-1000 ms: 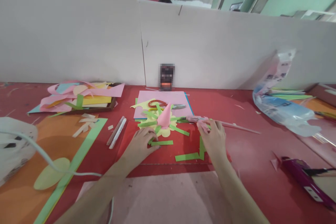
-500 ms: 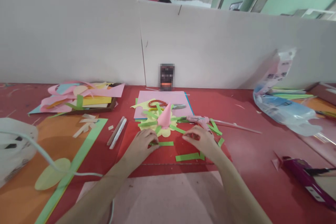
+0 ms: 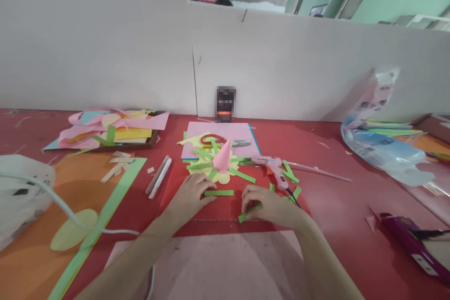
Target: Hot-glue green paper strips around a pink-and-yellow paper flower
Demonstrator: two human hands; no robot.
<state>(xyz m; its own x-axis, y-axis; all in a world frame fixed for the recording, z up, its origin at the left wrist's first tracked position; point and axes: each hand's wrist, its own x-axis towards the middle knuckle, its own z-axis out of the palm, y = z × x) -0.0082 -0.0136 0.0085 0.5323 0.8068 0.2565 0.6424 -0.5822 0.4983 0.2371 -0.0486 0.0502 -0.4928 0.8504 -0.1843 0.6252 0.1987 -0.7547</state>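
Observation:
A pink paper cone (image 3: 222,157) stands on a yellow flower-shaped paper (image 3: 222,178) with green strips radiating from it. My left hand (image 3: 194,193) rests on the red sheet (image 3: 211,213), thumb and fingers apart at the left end of a short green strip (image 3: 221,193). To its right, my right hand (image 3: 258,201) has its fingers closed around another green strip (image 3: 242,218), which lies low on the red sheet. A pink glue gun (image 3: 272,164) lies behind my right hand, its nozzle toward the flower.
Scissors (image 3: 213,139) lie on a pink sheet behind the cone. Two pens (image 3: 161,178) are at the left, beside orange paper (image 3: 77,183). A white cable (image 3: 66,208) crosses the left side. Plastic packaging (image 3: 386,147) and a purple tool (image 3: 408,239) sit right.
My right hand has moved down and closed on a green strip, uncovering the glue gun. My left hand has loosened from the short strip. The view has shifted slightly.

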